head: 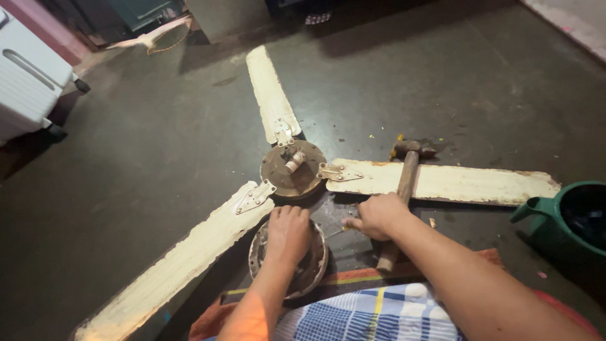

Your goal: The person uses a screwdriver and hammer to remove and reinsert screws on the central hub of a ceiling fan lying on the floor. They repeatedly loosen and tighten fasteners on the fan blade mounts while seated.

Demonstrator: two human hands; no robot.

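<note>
Left hand point(288, 232) pressed flat on round grey metal motor housing point(309, 275); right hand point(377, 215) just right of it, clenched on thin tool, tip hidden.

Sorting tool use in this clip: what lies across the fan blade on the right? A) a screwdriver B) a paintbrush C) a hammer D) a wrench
C: a hammer with a wooden handle lies across the pale fan blade, its metal head on the floor beyond and the right hand over its handle.
</note>
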